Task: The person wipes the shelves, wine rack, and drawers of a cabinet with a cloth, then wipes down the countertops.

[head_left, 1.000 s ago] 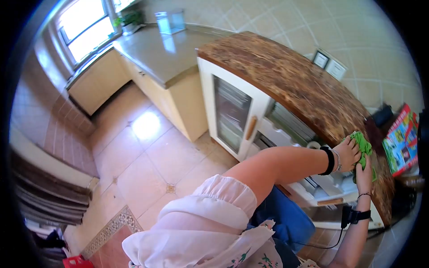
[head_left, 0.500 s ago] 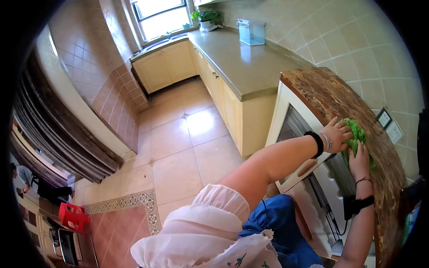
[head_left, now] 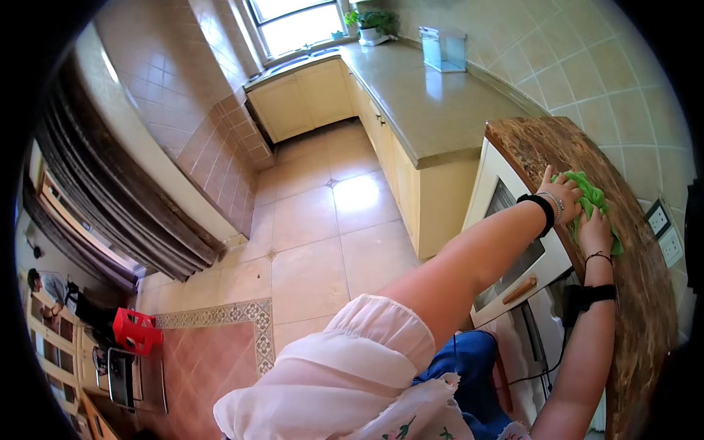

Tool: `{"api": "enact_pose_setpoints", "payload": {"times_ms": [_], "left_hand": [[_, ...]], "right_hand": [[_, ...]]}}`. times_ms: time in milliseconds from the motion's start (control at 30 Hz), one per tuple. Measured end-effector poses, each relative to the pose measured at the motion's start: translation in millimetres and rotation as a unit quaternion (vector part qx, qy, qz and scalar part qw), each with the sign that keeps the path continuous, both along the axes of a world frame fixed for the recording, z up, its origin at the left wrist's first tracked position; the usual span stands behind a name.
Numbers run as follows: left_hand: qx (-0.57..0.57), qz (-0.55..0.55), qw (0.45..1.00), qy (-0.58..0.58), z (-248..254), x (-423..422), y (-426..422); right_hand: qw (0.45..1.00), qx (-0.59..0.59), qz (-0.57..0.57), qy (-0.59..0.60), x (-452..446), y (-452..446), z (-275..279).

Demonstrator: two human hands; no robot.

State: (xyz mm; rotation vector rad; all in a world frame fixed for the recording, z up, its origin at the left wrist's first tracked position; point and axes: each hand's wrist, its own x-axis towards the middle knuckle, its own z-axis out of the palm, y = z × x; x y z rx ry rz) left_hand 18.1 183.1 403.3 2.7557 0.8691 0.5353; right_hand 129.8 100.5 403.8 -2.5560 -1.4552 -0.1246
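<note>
A bunched green cloth (head_left: 589, 192) lies on the brown marbled top (head_left: 539, 143) of the white cabinet, close to its front edge. My left hand (head_left: 561, 199) grips the cloth from the left, with its fingers bent over the near side. My right hand (head_left: 595, 233) is closed on the lower part of the cloth, just beside the left hand. A loose end of the cloth hangs out to the right of my right hand. The fingertips of both hands are partly hidden in its folds.
White cabinet doors with a wooden handle (head_left: 519, 291) stand below the top. Wall sockets (head_left: 664, 232) sit at right. A long counter (head_left: 433, 117) holds a glass tank (head_left: 443, 50) and a potted plant (head_left: 374, 23). Far left, a person (head_left: 66, 297) bends near a red stool (head_left: 137, 331).
Both hands and the cloth have shifted a little along the cabinet top toward its far end. My view has turned slightly left. The person at far left has straightened somewhat.
</note>
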Motion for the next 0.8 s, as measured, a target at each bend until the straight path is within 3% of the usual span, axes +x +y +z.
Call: {"api": "enact_pose_setpoints", "payload": {"times_ms": [433,800], "left_hand": [[-0.067,0.039,0.996,0.036,-2.6,1.2,-42.2],[-0.095,0.048,0.994,0.031,-1.4,5.6,-92.3]], "right_hand": [[0.999,-0.006,0.048,-0.006,13.1,-32.5,-11.1],[0.993,0.082,0.08,-0.02,22.2,-74.9,-20.7]]}}
